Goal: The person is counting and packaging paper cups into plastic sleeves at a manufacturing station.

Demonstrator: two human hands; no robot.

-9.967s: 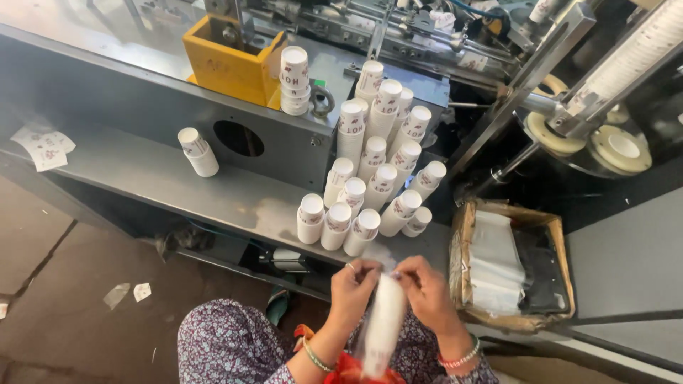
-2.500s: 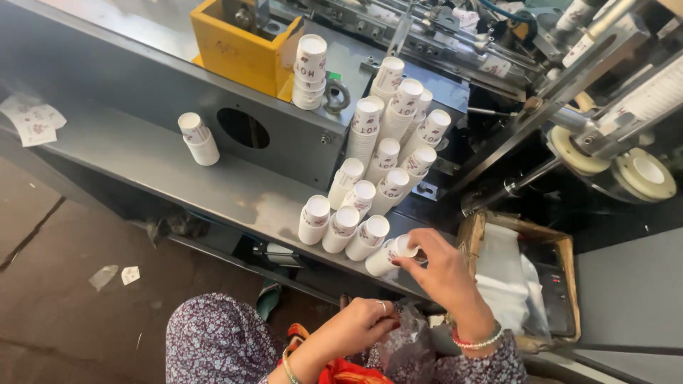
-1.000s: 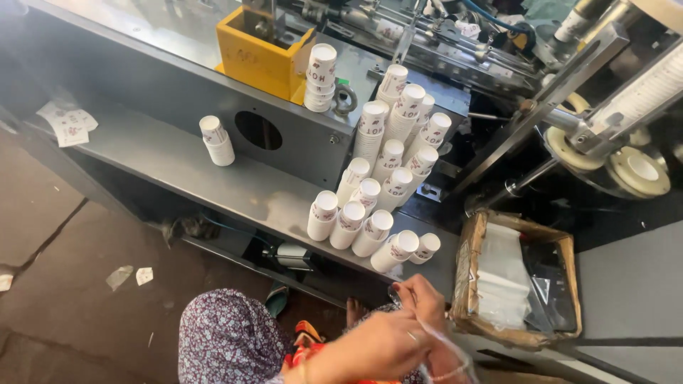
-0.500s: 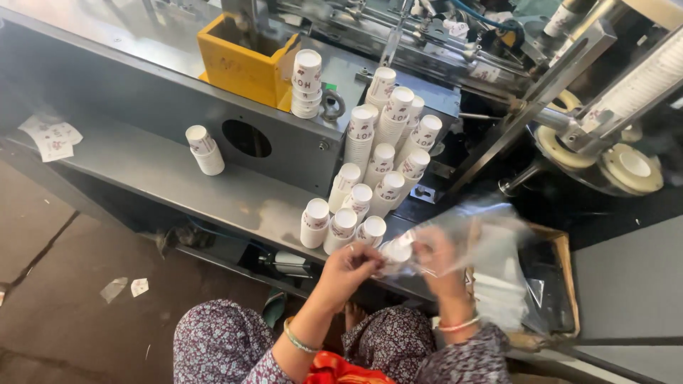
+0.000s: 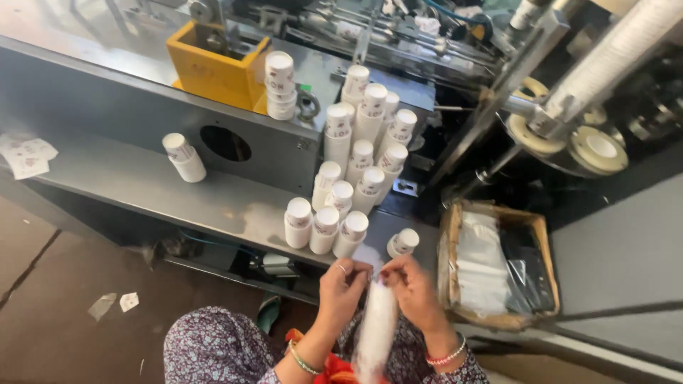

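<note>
Both hands, left (image 5: 343, 290) and right (image 5: 411, 290), gripping top of bagged cup stack (image 5: 375, 328), hovering just below cups (image 5: 326, 229) standing on desk (image 5: 213, 203), box (image 5: 498, 264) lying right of stack

White paper cups (image 5: 334, 226), yellow box (image 5: 213, 64), grey shelf (image 5: 142, 192)

light: bright daylight, upper left | glare: steel shelf (image 5: 178, 195) sheen | shadows: dark machine (image 5: 626, 142) right | blur: hands, bagged stack (image 5: 376, 334) smeared | edges: wide-angle bend
</note>
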